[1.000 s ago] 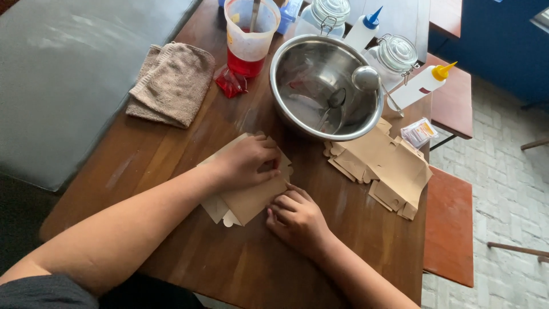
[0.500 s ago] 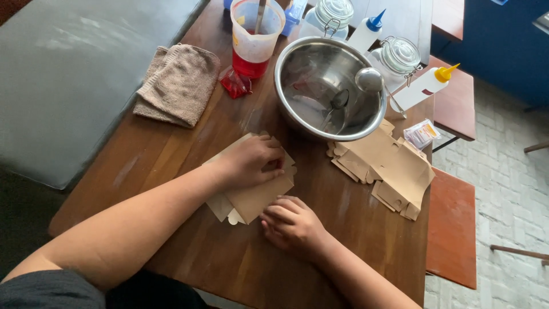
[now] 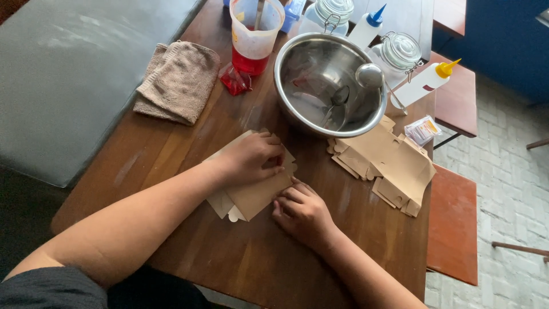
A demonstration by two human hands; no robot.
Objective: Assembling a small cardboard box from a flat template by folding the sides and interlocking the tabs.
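A flat brown cardboard box blank lies on the wooden table in front of me. My left hand rests on top of it, fingers curled and pressing its upper part down. My right hand sits at its lower right edge, fingertips touching the cardboard. A stack of several more folded brown blanks lies to the right, just below a steel bowl.
A steel bowl holds a ladle. Behind it stand a measuring jug of red liquid, two glass jars, and squeeze bottles with blue and yellow tips. A folded brown towel lies left; a small packet right.
Both hands have shifted slightly on the cardboard blank; my right hand has edged closer to its lower right edge. The blank stays flat on the table.
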